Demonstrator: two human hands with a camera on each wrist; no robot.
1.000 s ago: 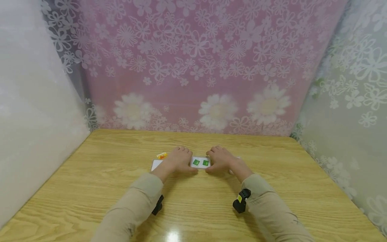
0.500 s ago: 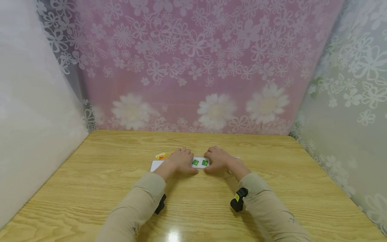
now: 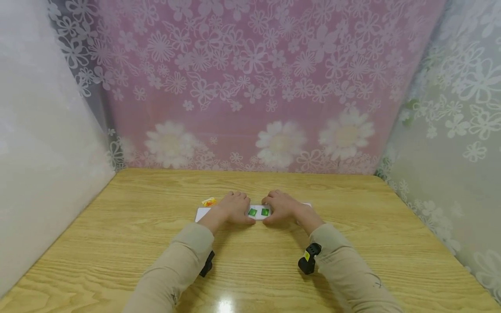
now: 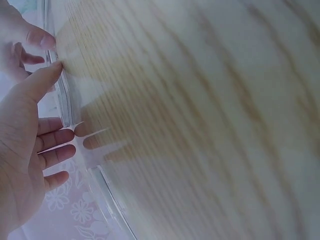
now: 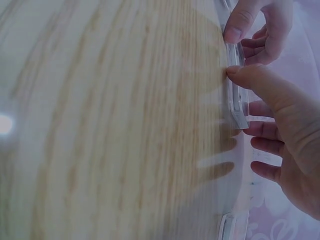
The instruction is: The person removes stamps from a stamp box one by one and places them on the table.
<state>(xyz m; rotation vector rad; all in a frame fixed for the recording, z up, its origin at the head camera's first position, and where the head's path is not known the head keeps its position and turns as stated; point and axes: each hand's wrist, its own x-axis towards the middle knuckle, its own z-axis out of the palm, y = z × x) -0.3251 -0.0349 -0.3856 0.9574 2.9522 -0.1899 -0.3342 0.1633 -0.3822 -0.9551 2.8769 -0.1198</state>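
A flat white case with clear edges [image 3: 258, 212] lies on the table between my hands, two green squares showing on it. My left hand [image 3: 233, 208] holds its left end, thumb on the near edge and fingers at the far side. My right hand [image 3: 281, 207] grips the right end the same way. Both thumbs meet the case's clear rim [image 5: 235, 95] in the right wrist view. The left wrist view shows the rim [image 4: 65, 102] between the left thumb and fingers. The hands cover both ends of the case.
A white flat piece [image 3: 202, 213] lies partly under the left wrist, with a small yellow-orange packet [image 3: 209, 201] behind it. Another pale piece [image 3: 307, 204] shows behind the right wrist. The wooden table [image 3: 250, 269] ends at a pink flowered curtain [image 3: 235, 108].
The case has shifted slightly toward me. Both hands keep their hold, and the right hand has moved a little inward over its end. The view has moved slightly.
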